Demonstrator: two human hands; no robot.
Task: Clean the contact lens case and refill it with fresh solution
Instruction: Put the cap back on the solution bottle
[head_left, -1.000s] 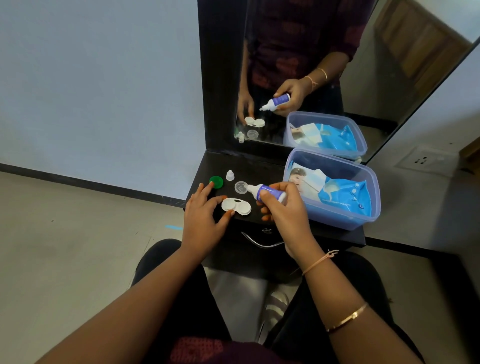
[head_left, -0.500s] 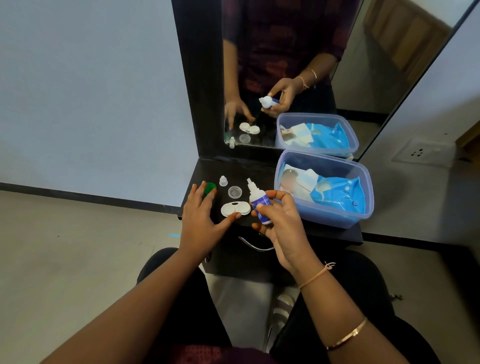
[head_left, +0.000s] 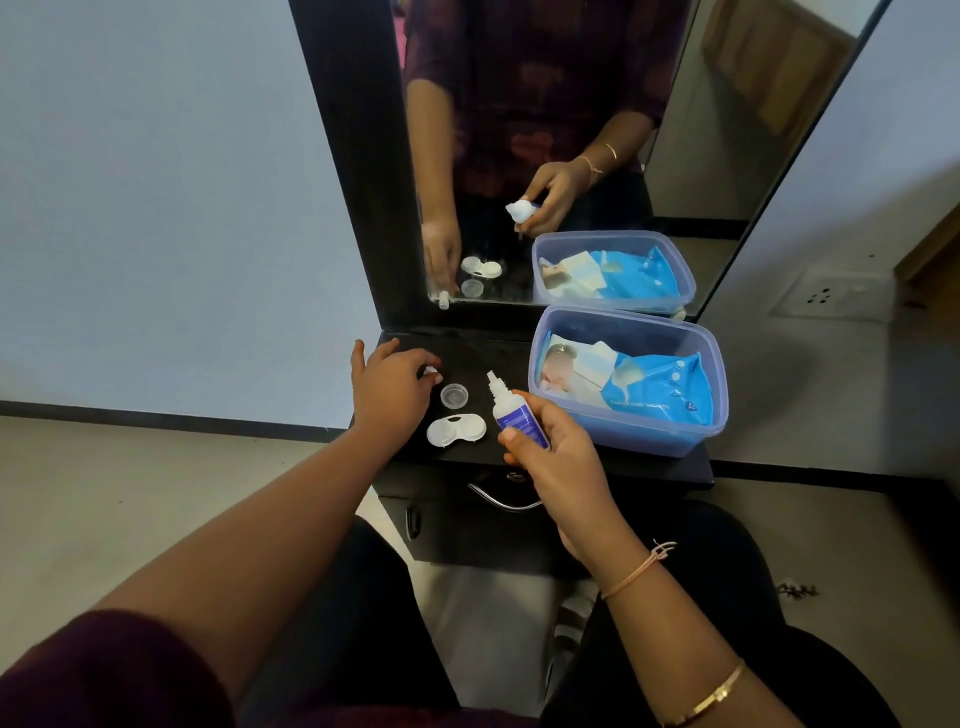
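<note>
The white contact lens case (head_left: 456, 430) lies with both wells uncovered on the black shelf (head_left: 498, 353). One clear round lid (head_left: 454, 396) sits just behind it. My right hand (head_left: 558, 467) grips the blue-labelled solution bottle (head_left: 514, 413), which is nearly upright and uncapped, to the right of the case, nozzle pointing up and away. My left hand (head_left: 392, 387) is behind and to the left of the case, thumb and forefinger pinched on the small white bottle cap (head_left: 431, 371). The green lid seen earlier is hidden under that hand.
A clear blue plastic tub (head_left: 670, 439) with a blue wipes packet fills the shelf's right half. A black-framed mirror (head_left: 545, 156) rises behind the shelf and reflects it all. A drawer with a metal handle (head_left: 503, 500) sits below, above my knees.
My left hand left the lens case and moved back to the small white cap, covering the green lid. My right hand swung the bottle from tipped over the case to nearly upright.
</note>
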